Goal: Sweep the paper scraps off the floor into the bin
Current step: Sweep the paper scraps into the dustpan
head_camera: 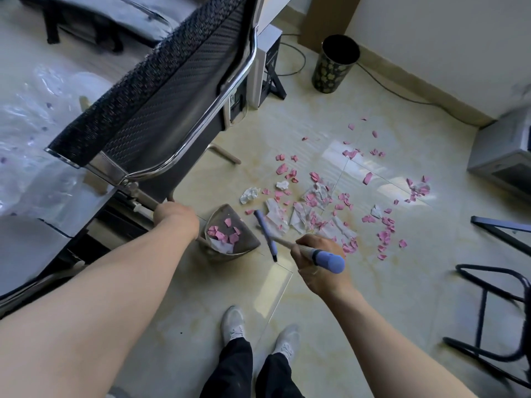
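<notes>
Pink and white paper scraps (pixel 316 202) lie scattered over the tiled floor ahead of me. A grey dustpan (pixel 247 239) stands on the floor with several pink and white scraps inside. My left hand (pixel 175 218) is closed around the dustpan's upright handle. My right hand (pixel 319 259) grips the broom handle (pixel 327 261), which ends in a blue cap. The blue broom head (pixel 265 234) rests on the floor just right of the dustpan's mouth. A black bin (pixel 334 64) with a yellow pattern stands far back by the wall.
A black mesh office chair (pixel 161 90) with a chrome frame stands close on the left. A computer tower (pixel 264 67) and cables sit behind it. A grey box (pixel 505 156) is at right, and black metal frames (pixel 488 311) at lower right. My shoes (pixel 258 331) are below.
</notes>
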Demonstrator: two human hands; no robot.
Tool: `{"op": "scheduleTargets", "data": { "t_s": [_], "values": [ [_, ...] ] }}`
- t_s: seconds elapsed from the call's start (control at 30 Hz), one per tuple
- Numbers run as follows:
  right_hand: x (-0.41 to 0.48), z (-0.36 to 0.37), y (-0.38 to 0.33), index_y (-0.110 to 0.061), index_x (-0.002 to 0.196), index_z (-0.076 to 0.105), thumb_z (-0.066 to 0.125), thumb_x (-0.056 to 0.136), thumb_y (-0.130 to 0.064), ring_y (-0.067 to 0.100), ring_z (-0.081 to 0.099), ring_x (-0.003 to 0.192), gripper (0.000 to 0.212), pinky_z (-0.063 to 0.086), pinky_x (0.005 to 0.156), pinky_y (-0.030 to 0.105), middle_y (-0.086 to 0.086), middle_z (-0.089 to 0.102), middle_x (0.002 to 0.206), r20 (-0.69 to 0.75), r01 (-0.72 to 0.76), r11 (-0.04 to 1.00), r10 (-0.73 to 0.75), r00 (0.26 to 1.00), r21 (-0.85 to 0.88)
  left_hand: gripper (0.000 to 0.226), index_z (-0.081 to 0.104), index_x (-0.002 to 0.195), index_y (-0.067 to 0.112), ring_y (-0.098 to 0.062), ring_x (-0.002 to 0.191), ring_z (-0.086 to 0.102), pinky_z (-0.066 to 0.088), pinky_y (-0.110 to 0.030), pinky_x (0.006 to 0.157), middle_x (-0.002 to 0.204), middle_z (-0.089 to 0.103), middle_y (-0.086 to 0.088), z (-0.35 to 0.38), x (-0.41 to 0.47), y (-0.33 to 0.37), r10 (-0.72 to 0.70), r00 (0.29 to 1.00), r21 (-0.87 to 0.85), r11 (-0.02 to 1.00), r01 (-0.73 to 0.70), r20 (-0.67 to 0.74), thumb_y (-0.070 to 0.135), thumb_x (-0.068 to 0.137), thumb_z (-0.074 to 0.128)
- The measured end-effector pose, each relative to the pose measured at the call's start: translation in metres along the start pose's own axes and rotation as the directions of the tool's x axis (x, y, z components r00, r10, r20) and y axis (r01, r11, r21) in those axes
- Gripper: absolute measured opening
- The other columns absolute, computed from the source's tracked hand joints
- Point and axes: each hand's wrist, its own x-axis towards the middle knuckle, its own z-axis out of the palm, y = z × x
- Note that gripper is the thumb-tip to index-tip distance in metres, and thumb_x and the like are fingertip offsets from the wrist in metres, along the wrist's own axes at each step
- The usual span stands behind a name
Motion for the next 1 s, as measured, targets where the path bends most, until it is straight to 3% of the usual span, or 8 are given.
{"op": "scheduleTargets", "data": {
  "t_s": [0.07,0.17,0.3,0.43,0.63,0.83,1.0],
  "values": [
    [0.012,-0.003,-0.011,-0.004,0.077,0.061,0.06,0.087,-0.03,0.032,0.051,0.063,0.028,0.036,0.051,0.033,0.009,0.058,0.071,0.038,0.041,0.993,-0.037,0.999,-0.113,0.04,0.061,0.125,0.017,-0.02,0.116,0.056,0.042,-0.029,0.08,0.126,0.06,-0.001,-0.003,0.006,-0.003,-0.012,1.0,-0.014,1.0,0.012,-0.003,0.025,0.086,0.057],
    [0.032,0.0,-0.021,-0.01,0.08,0.054,0.064,0.092,-0.025,0.028,0.048,0.064,0.021,0.025,0.048,0.029,0.003,0.049,0.076,0.106,0.1,0.954,-0.073,0.992,-0.283,0.037,0.064,0.121,0.018,-0.018,0.112,0.059,0.043,-0.028,0.079,0.122,0.063,0.001,-0.004,0.015,-0.003,-0.025,1.0,-0.037,0.999,0.025,-0.006,0.024,0.085,0.059],
    [0.054,0.014,-0.028,-0.01,0.083,0.054,0.061,0.081,-0.013,0.034,0.056,0.071,0.008,0.039,0.056,0.036,0.007,0.051,0.084,0.236,0.189,0.91,-0.105,0.966,-0.369,0.038,0.064,0.122,0.019,-0.017,0.111,0.06,0.041,-0.027,0.075,0.122,0.063,0.003,-0.005,0.027,-0.001,-0.023,0.999,-0.021,1.0,0.022,-0.031,0.031,0.086,0.062],
    [0.071,0.032,-0.031,-0.01,0.091,0.057,0.058,0.084,-0.008,0.032,0.049,0.073,0.007,0.037,0.056,0.036,0.005,0.044,0.088,0.289,0.242,0.848,-0.11,0.951,-0.471,0.038,0.063,0.124,0.017,-0.018,0.115,0.058,0.045,-0.03,0.087,0.126,0.062,0.001,-0.007,0.043,0.001,-0.02,0.998,0.023,1.0,0.021,-0.055,0.024,0.087,0.059],
    [0.089,0.048,-0.041,-0.011,0.087,0.062,0.058,0.083,-0.008,0.032,0.059,0.08,0.006,0.049,0.065,0.039,0.005,0.051,0.091,0.484,0.417,0.775,-0.165,0.86,-0.476,0.035,0.066,0.12,0.019,-0.02,0.112,0.06,0.05,-0.033,0.089,0.122,0.064,0.001,-0.01,0.054,0.006,-0.001,0.997,0.059,0.998,0.006,-0.08,0.021,0.086,0.057],
    [0.077,0.027,-0.038,-0.009,0.091,0.069,0.056,0.086,-0.012,0.027,0.048,0.07,0.014,0.041,0.059,0.036,0.001,0.053,0.086,0.618,0.588,0.683,-0.25,0.746,-0.434,0.031,0.067,0.118,0.019,-0.018,0.11,0.061,0.048,-0.029,0.086,0.119,0.064,0.003,-0.012,0.049,0.001,0.015,0.995,0.079,0.997,-0.007,-0.101,0.018,0.089,0.054],
    [0.067,0.0,-0.038,-0.008,0.082,0.063,0.056,0.089,-0.016,0.026,0.048,0.066,0.012,0.028,0.051,0.028,0.002,0.051,0.081,0.559,0.577,0.711,-0.309,0.77,-0.402,0.032,0.066,0.119,0.02,-0.018,0.111,0.059,0.045,-0.029,0.086,0.119,0.063,0.002,-0.016,0.039,-0.001,0.01,0.999,0.039,0.999,-0.008,-0.051,0.021,0.088,0.056]
  ]
}}
